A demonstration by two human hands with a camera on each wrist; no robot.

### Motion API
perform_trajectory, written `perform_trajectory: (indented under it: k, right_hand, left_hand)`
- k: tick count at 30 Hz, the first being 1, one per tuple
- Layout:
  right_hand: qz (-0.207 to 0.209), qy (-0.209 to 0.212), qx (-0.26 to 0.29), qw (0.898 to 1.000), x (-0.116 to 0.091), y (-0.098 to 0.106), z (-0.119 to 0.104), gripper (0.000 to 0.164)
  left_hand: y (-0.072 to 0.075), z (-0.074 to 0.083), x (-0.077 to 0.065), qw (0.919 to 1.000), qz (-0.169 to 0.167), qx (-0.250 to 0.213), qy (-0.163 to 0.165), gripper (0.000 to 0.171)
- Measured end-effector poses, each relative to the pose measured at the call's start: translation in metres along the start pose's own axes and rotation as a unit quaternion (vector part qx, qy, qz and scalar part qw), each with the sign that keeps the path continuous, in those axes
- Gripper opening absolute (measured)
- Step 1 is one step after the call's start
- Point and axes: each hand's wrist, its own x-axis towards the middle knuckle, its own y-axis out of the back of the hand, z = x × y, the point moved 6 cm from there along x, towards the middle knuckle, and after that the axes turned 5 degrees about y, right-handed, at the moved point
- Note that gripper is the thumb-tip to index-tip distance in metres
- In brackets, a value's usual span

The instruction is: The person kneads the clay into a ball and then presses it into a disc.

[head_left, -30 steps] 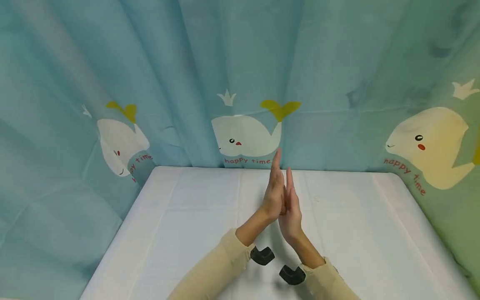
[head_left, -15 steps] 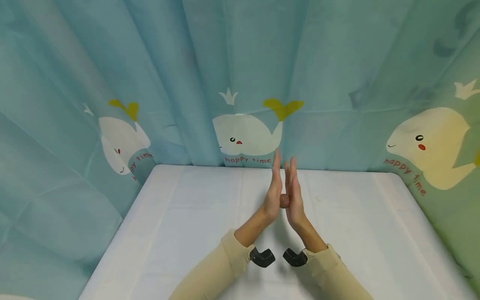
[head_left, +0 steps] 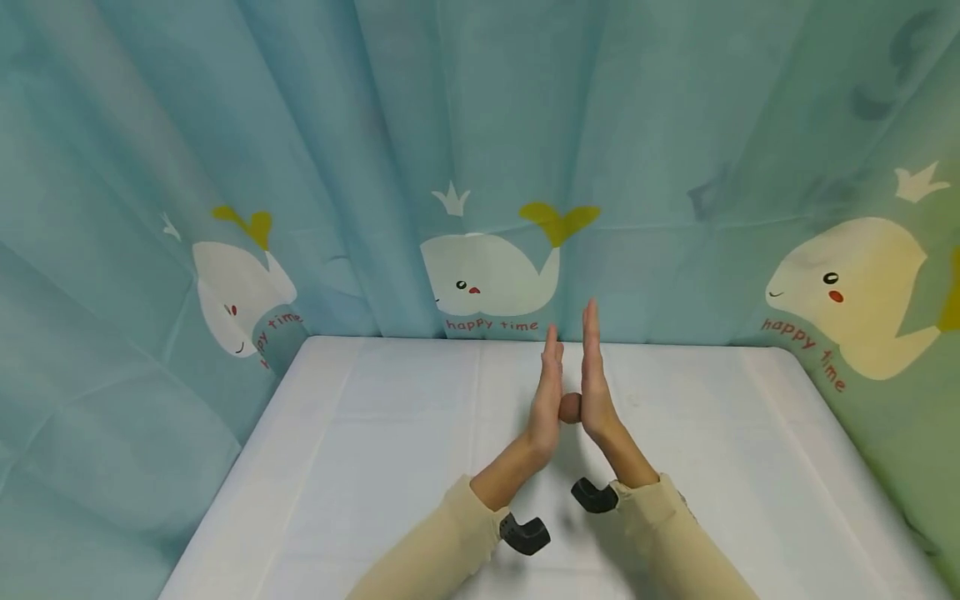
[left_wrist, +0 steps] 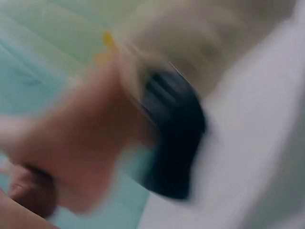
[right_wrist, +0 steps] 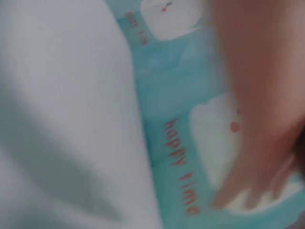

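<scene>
Between two flat palms sits a small brown ball (head_left: 570, 408), its surface dull and roundish. The left hand (head_left: 546, 400) presses it from the left with straight fingers pointing up and away. From the other side the right hand (head_left: 597, 392) presses with straight fingers, its fingertips reaching farther forward than the left's. In the left wrist view the ball (left_wrist: 35, 193) shows blurred beside the right palm. The right wrist view has the left hand (right_wrist: 267, 162) in a blur, with only a dark edge of the ball at the right border.
A white-covered table (head_left: 405, 450) lies under the hands. Behind it hangs a blue-green curtain (head_left: 660, 167) printed with whales. Dark curved camera mounts (head_left: 525, 535) stick out from both beige sleeves (head_left: 442, 542).
The right hand has slid forward past the left, while the left has drawn back slightly. The palms have parted a little, and the ball, hidden at first, now shows between them.
</scene>
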Motion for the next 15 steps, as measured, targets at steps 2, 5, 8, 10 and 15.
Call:
perform_trajectory:
  k: [2,5,8,10,15]
  right_hand:
    - [0.0,-0.027,0.017,1.0,-0.005,-0.002,0.011,0.055]
    - [-0.013,-0.047,0.039,0.998,-0.018,-0.014,0.012,0.055]
    - [-0.031,-0.038,0.059,0.997,-0.03,-0.029,-0.002,0.055]
    - [-0.03,-0.021,0.073,0.997,-0.03,-0.032,-0.014,0.056]
    - [0.007,-0.009,0.069,0.998,-0.009,-0.016,-0.021,0.057]
  left_hand:
    - [0.002,0.007,0.002,0.9998,-0.001,-0.021,0.005,0.066]
    - [0.008,0.015,0.01,0.9996,0.007,-0.011,-0.025,0.067]
    - [0.017,0.018,0.018,0.9964,0.021,0.041,-0.071,0.066]
    - [0.019,0.014,0.02,0.9941,0.026,0.077,-0.073,0.067]
    - [0.01,-0.002,0.013,0.9947,0.004,0.101,-0.022,0.072]
